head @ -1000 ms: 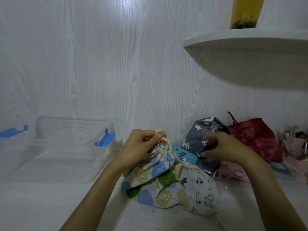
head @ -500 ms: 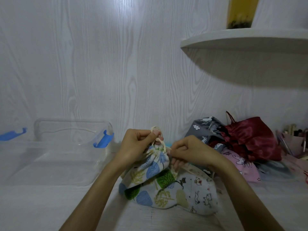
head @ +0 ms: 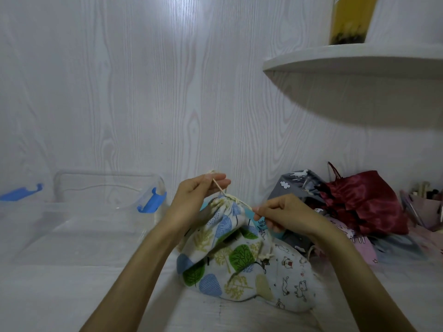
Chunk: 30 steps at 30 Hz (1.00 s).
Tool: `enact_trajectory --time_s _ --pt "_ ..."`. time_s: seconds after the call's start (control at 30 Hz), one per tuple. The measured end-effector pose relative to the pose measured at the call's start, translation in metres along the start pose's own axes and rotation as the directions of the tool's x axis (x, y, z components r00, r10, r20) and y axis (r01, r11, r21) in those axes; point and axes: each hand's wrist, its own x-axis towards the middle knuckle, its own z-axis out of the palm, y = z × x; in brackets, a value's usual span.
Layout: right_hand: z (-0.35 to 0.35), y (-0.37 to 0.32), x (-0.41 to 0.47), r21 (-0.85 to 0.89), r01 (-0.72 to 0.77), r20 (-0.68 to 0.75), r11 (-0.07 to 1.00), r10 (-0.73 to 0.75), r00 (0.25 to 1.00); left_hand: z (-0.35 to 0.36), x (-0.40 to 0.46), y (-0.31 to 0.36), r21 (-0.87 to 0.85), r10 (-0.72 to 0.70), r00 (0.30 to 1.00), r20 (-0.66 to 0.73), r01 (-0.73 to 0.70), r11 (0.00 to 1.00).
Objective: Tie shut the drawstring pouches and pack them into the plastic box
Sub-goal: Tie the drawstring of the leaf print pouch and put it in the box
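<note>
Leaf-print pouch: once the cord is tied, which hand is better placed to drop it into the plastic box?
Probably the left hand. It pinches the cord above the leaf-print pouch and is on the side nearest the plastic box. The right hand, pinching the cord's other end, would have to cross over.

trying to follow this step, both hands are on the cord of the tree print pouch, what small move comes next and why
Probably cross the two cord ends into a knot. The left hand and right hand each pinch an end of the cord, drawn out taut from the tree print pouch, whose mouth is already gathered. The plastic box sits open to the left.
</note>
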Motion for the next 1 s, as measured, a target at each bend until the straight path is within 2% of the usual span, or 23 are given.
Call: enact_trajectory --time_s 0.1,0.17,0.23,0.3,0.4,0.47,0.57,0.63,0.77,0.9,0.93,1.0 --pt "0.01 -0.001 0.002 0.073 0.008 0.08 0.997 -0.014 0.997 0.003 0.0 0.009 -0.326 -0.072 0.996 0.054 0.086 0.942" --pt "0.013 0.0 0.002 0.093 -0.012 0.118 0.996 0.001 0.993 -0.003 0.002 0.009 -0.331 -0.138 0.99 0.021 0.137 0.933" --pt "0.01 0.001 0.0 0.058 -0.044 0.124 0.997 0.036 0.992 -0.011 0.003 0.006 -0.266 -0.19 0.98 0.051 0.197 0.944" --pt "0.004 0.0 -0.003 -0.034 -0.062 0.134 0.997 0.066 0.989 -0.016 0.003 0.001 -0.123 -0.187 0.977 0.102 0.199 0.972" --pt "-0.011 -0.008 -0.013 -0.197 -0.048 0.125 0.979 0.074 0.989 -0.008 0.001 -0.006 0.211 -0.082 0.983 0.164 0.046 0.976" --pt "-0.023 -0.016 -0.021 -0.172 -0.035 0.076 0.984 0.048 0.996 -0.002 -0.001 -0.009 0.337 -0.102 0.962 0.252 0.012 0.941" --pt "-0.035 -0.026 -0.03 -0.043 -0.022 -0.033 0.999 0.021 0.999 0.005 -0.008 -0.017 0.508 -0.281 0.862 0.423 0.031 0.861" --pt "-0.031 -0.029 -0.03 -0.008 -0.013 -0.092 1.0 0.012 0.996 0.012 -0.012 -0.021 0.579 -0.38 0.787 0.486 0.035 0.815" --pt "-0.003 -0.031 -0.02 -0.02 0.077 -0.146 0.997 -0.079 0.986 0.028 -0.02 -0.023 0.577 -0.432 0.741 0.513 0.075 0.813" --pt "0.037 -0.029 -0.007 -0.028 0.298 0.013 0.954 -0.298 0.955 0.028 -0.021 -0.025 0.546 -0.362 0.809 0.463 0.062 0.835" --pt "0.042 -0.027 -0.004 -0.034 0.304 0.019 0.952 -0.304 0.953 0.027 -0.02 -0.025 0.514 -0.343 0.83 0.439 0.081 0.854" --pt "0.041 -0.02 0.001 -0.032 0.25 -0.074 0.968 -0.252 0.965 0.024 -0.017 -0.021 0.482 -0.384 0.857 0.345 0.189 0.856"
